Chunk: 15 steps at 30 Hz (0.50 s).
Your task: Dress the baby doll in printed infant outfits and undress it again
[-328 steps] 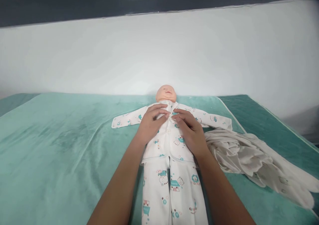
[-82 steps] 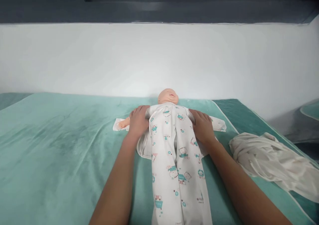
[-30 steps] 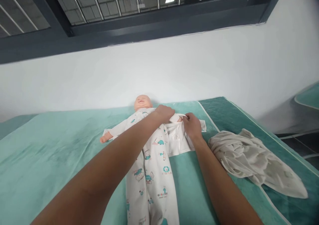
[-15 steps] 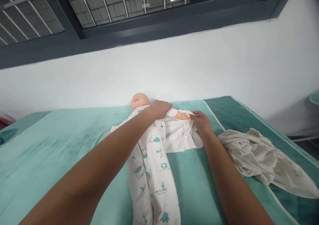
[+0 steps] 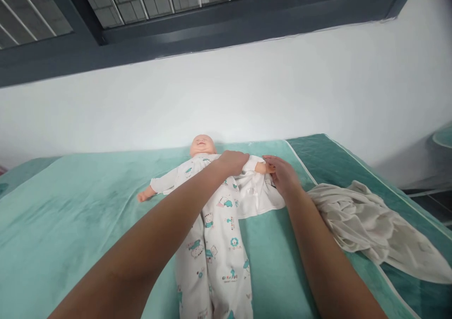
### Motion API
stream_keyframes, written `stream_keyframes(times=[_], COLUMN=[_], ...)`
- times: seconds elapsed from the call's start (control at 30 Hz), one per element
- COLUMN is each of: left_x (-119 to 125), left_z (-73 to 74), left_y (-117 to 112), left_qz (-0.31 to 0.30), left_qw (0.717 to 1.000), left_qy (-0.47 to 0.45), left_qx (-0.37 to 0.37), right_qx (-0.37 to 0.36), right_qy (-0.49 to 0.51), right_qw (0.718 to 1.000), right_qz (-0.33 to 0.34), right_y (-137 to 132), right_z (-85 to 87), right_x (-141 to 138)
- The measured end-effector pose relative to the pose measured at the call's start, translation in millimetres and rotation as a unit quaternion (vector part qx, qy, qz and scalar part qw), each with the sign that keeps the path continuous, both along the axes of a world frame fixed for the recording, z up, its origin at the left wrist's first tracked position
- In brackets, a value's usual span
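A baby doll (image 5: 203, 145) lies on its back in a white romper (image 5: 215, 243) printed with small teal animals. One of its arms, bare at the hand (image 5: 144, 194), stretches out to the left. The doll's other arm points right, in a white sleeve. My left hand (image 5: 235, 162) is closed around that sleeve near the shoulder. At the end of the arm, the fingers of my right hand (image 5: 282, 171) are closed on the doll's hand (image 5: 264, 168). A white shirt (image 5: 256, 199) lies spread under this arm, between my hands.
A crumpled off-white cloth (image 5: 363, 215) lies to the right of my right forearm. All rests on a teal padded mat (image 5: 88, 206) with a darker green border at the right. Behind stand a white wall (image 5: 141, 107) and a dark window frame (image 5: 212, 27) with metal bars.
The doll's head and body have shifted a little right and straightened. Its left-lying arm has come into view from behind my left forearm. My right fingers now lie further over the doll's hand.
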State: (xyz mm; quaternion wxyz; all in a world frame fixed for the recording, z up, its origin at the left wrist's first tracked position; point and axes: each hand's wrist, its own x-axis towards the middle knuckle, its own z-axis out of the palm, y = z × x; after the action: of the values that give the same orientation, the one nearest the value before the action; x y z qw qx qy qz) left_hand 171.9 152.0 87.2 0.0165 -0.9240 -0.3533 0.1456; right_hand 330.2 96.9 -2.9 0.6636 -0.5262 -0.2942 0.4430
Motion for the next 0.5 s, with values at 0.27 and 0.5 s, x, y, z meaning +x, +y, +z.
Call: stream_keyframes(times=[0.27, 0.5], left_x=[-21, -136], left_z=[12.6, -6.1], left_y=[-21, -53], left_qz=[0.051, 0.269], left_qw=[0.997, 0.817], left_qy=[-0.061, -0.509], left_qx=[0.019, -0.02], right_qx=[0.048, 0.118], right_qy=[-0.409, -0.568], right_qw=[0.908, 0.814], right_qz=[-0.075, 0.028], right_y=[-4, -11], right_z=[3.1, -2.5], right_x=[-23, -58])
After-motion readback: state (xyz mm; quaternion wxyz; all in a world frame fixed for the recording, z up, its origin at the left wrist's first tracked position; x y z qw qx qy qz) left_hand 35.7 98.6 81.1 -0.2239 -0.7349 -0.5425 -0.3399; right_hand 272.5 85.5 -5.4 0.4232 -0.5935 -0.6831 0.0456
